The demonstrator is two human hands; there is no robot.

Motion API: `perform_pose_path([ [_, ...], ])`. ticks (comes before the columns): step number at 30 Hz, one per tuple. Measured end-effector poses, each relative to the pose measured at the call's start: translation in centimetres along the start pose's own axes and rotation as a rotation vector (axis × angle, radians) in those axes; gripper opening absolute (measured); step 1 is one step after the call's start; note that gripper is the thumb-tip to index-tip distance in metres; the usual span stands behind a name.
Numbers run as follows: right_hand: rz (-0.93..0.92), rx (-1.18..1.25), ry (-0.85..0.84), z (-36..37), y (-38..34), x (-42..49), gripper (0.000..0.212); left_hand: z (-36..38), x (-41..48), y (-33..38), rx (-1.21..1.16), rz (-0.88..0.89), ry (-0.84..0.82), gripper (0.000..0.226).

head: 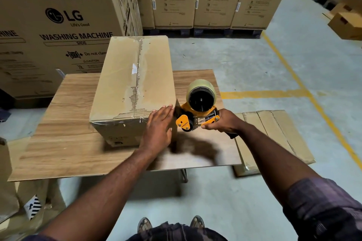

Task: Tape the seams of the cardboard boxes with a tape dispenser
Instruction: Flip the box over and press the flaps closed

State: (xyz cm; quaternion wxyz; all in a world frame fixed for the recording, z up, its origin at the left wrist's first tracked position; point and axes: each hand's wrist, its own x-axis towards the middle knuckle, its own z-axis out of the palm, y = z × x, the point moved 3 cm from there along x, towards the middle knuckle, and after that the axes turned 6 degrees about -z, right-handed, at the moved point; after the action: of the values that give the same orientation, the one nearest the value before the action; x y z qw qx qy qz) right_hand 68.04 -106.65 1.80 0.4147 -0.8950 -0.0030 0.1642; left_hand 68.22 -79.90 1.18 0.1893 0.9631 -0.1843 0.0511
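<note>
Fingers straight, the left hand (159, 126) lies flat against the near right corner of the cardboard box (125, 84). The right hand (224, 122) grips the handle of the orange metal tape dispenser (195, 115), its glossy clear roll upright, just beside that corner. The long creased box, shiny tape over its ragged top seam, sits on the wood-grain counter (64, 133).

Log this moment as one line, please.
left hand: flat on cardboard box near corner | right hand: grips tape dispenser beside it
</note>
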Motion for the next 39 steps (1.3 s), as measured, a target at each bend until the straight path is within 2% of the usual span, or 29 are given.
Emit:
perform_pose_path([
  [4, -0.053, -0.159, 0.075, -0.4, -0.4, 0.3, 0.029, 0.1, 0.1, -0.1, 0.001, -0.002, 0.011, 0.072],
  [7, -0.085, -0.304, 0.134, -1.0, -1.0, 0.3, 0.040, 0.2, 0.1, 0.0, 0.011, -0.019, 0.015, 0.076],
  [12, -0.119, -0.292, 0.124, -1.1, -1.0, 0.3, 0.048, 0.0, -0.1, 0.2, 0.022, 0.005, 0.030, 0.065],
  [14, -0.104, -0.334, 0.108, -1.4, -0.6, 0.2, 0.049, -0.2, 0.0, 0.1, 0.034, 0.020, 0.020, 0.068],
  [17, 0.007, -0.640, -0.006, -2.5, 2.2, -0.8, 0.059, -0.3, 0.1, -0.3, 0.039, 0.030, -0.001, 0.080],
  [19, 0.092, -0.743, -0.082, -2.3, 5.3, -2.3, 0.058, -0.2, 0.1, -0.3, 0.039, 0.039, 0.015, 0.082],
  [21, 0.165, -0.650, -0.091, -0.9, 7.9, -3.8, 0.060, 0.2, 0.1, -0.1, 0.018, 0.028, 0.050, 0.081],
  [23, 0.222, -0.459, 0.007, 0.7, 9.3, -4.5, 0.063, 0.7, 0.1, 0.1, 0.006, 0.029, 0.076, 0.080],
  [28, 0.241, 0.007, 0.212, 4.2, 8.4, -3.9, 0.032, 0.9, 0.2, -0.1, 0.029, 0.046, 0.066, 0.080],
  [30, 0.319, 0.178, 0.256, 5.3, 8.4, -3.3, 0.046, 0.8, 0.1, 0.0, 0.027, 0.040, 0.058, 0.080],
  [33, 0.450, 0.415, 0.292, 6.6, 8.7, -2.2, 0.060, 0.6, 0.2, 0.1, 0.014, 0.027, 0.048, 0.080],
  [35, 0.527, 0.620, 0.305, 7.4, 8.7, -1.3, 0.055, 0.5, 0.2, 0.1, 0.009, 0.026, 0.039, 0.079],
  [39, 0.569, 1.020, 0.230, 9.7, 8.6, 0.1, 0.044, 0.4, 0.2, 0.1, 0.002, 0.027, 0.017, 0.080],
])
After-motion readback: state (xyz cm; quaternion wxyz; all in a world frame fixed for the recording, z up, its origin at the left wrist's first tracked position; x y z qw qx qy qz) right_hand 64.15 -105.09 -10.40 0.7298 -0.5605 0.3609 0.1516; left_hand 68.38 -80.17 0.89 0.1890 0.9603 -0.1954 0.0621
